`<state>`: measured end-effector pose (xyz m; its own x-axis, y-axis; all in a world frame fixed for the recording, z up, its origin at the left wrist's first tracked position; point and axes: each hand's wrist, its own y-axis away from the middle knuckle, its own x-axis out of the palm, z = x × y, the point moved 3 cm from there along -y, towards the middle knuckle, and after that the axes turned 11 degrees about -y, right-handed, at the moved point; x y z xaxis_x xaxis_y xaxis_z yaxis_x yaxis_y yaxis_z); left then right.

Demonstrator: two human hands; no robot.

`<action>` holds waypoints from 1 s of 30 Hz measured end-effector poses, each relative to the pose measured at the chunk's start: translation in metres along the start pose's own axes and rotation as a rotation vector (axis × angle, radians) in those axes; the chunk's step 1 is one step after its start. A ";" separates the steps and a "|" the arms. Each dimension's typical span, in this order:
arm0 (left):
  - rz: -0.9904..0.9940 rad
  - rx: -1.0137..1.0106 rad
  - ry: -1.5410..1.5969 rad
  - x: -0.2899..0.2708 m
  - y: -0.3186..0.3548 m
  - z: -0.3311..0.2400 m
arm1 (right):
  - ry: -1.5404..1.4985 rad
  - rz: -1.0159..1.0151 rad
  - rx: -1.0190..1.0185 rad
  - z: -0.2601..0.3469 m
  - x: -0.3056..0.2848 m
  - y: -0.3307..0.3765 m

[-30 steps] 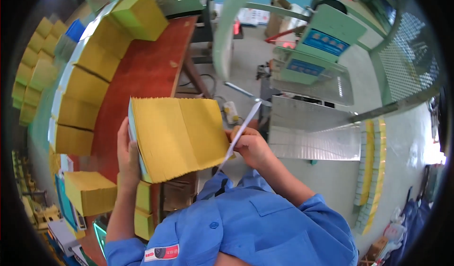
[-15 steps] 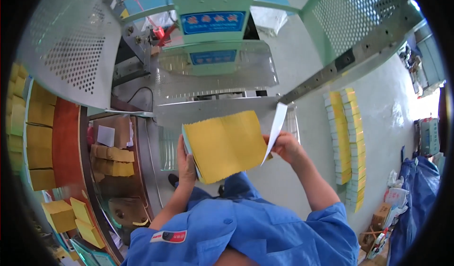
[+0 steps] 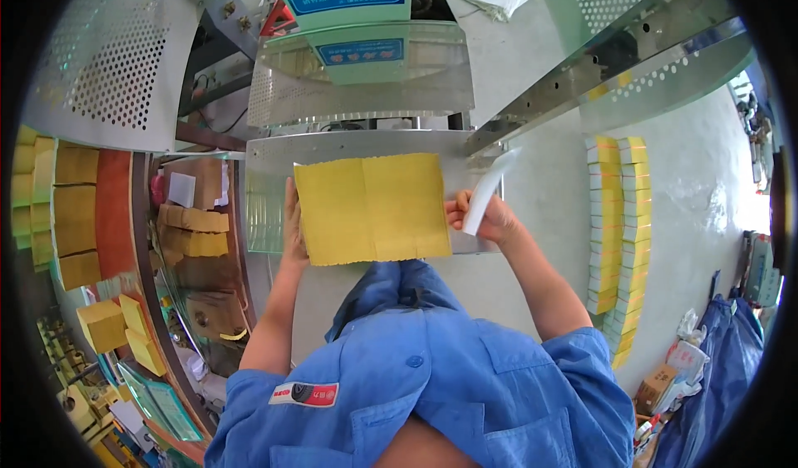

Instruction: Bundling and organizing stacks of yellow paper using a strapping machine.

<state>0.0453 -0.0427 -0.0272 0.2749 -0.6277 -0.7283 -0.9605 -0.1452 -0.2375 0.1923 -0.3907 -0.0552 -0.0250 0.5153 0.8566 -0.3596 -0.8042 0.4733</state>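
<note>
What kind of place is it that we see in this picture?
Probably a workshop or small factory, perhaps for paper goods: there is a green machine with perforated guards, rows of yellow-and-white blocks on the floor, and a held yellow block.

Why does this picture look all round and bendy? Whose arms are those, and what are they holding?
No robot here! A person in a blue shirt wears a camera on their head, looking down. Its very wide lens bends straight edges. The left hand holds one side of a yellow paper-like stack. The right hand pinches a white strip by the stack's other side. Ahead is a green machine with a metal table. I can't tell whether the stack touches that table. Over on the left, yellow blocks sit on a red table. On the right, more stacks stand in two rows on the floor.
</note>
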 end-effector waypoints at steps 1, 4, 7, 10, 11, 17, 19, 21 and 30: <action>0.003 -0.002 -0.006 0.000 0.000 -0.005 | 0.112 -0.064 0.034 -0.002 -0.012 -0.002; 0.015 -0.159 0.247 -0.008 0.007 0.002 | 0.325 -0.374 0.008 -0.010 0.009 -0.001; 0.072 -0.101 0.089 -0.016 0.015 0.010 | 0.409 -0.457 -0.054 -0.026 0.019 -0.002; 0.149 -0.252 0.452 -0.021 0.021 0.002 | 0.555 -0.539 -0.221 -0.043 -0.001 -0.007; 0.143 -0.448 0.722 -0.022 0.025 0.006 | 0.678 -0.607 -0.359 -0.047 0.009 -0.008; 0.153 -0.632 0.960 -0.024 0.017 -0.004 | 1.031 -0.725 -0.753 -0.057 0.037 0.002; 0.181 -0.640 0.951 -0.023 0.014 -0.005 | 0.927 -0.691 -0.732 -0.060 0.022 0.001; 0.170 -0.619 0.912 -0.025 0.011 -0.008 | 0.826 -0.642 -0.711 -0.060 0.035 0.004; 0.250 -0.613 0.861 -0.031 0.006 -0.002 | 0.355 -0.442 -0.638 -0.058 0.079 0.018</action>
<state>0.0311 -0.0260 -0.0044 0.1756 -0.9836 0.0403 -0.9088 -0.1462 0.3908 0.1296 -0.3474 0.0096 -0.0109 0.8906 0.4546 -0.8591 -0.2409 0.4515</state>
